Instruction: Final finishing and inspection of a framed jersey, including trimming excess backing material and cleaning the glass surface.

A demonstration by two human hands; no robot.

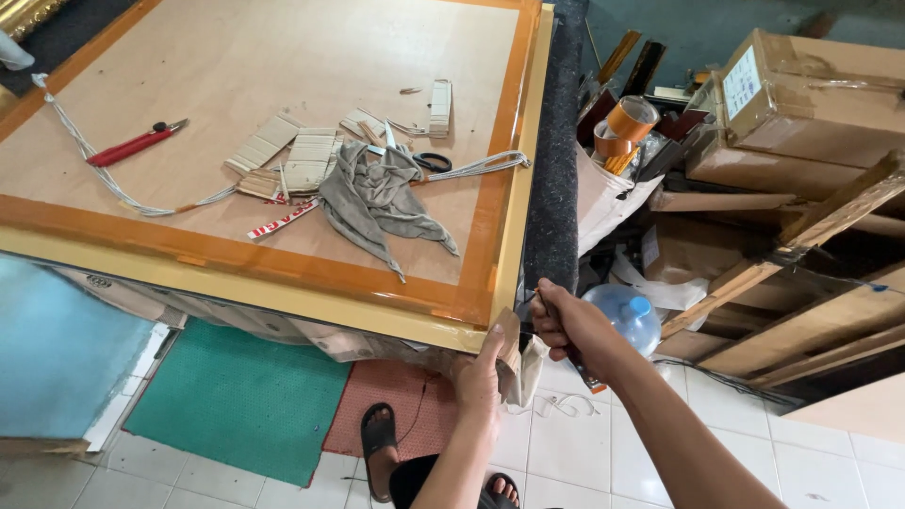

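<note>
A large frame lies face down on a table, its brown backing board (236, 57) edged with orange-brown tape and a gold border (283, 297). My left hand (481, 372) presses a cardboard corner piece (510, 341) against the frame's near right corner. My right hand (566, 319) grips a knife-like tool (586, 372) with a dark and orange handle beside that same corner.
On the board lie a grey rag (377, 198), red pliers (132, 143), black scissors (434, 162), cardboard strips (292, 155) and a white cord (94, 160). Cardboard boxes (801, 94), tape rolls (627, 123), wooden slats and a plastic bottle (627, 316) crowd the right. Green and red mats cover the tiled floor.
</note>
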